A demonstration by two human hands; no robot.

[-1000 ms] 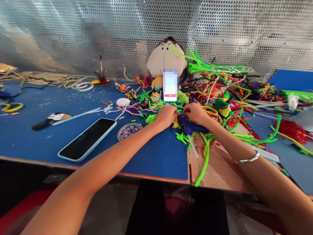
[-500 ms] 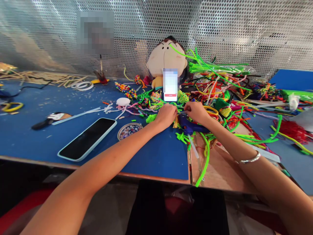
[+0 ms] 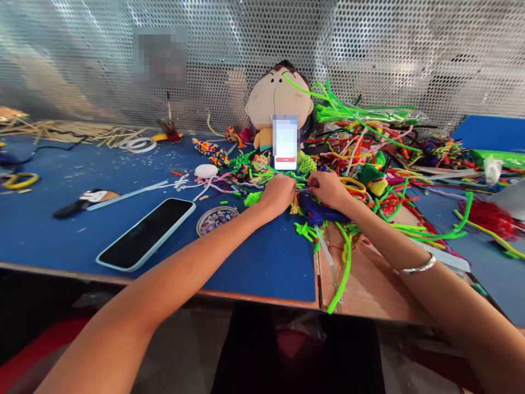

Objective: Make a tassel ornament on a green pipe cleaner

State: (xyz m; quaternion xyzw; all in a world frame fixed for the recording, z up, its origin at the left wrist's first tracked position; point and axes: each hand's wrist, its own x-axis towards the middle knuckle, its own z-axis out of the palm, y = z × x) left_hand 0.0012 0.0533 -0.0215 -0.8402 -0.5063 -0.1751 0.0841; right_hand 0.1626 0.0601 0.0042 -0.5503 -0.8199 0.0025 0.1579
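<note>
left hand (image 3: pixel 279 192), right hand (image 3: pixel 328 189) curl by glue gun (image 3: pixel 315 212) (grip: can't tell); likely fine fingerwork, next needs steadiness.

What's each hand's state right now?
Left hand: fingers curled closed; what it holds can't be told.
Right hand: fingers pinched near the blue glue gun; anything held is too small to tell.

Our left hand (image 3: pixel 279 194) and right hand (image 3: pixel 329 189) are bare, and so are our left arm (image 3: pixel 180 273) and right arm (image 3: pixel 455 306) as far as we can see them. Around the right arm we wear one slim, silvery bangle (image 3: pixel 420 267), shiny and curved. Our trousers (image 3: pixel 246 350) look black, their details lost in shadow.
</note>
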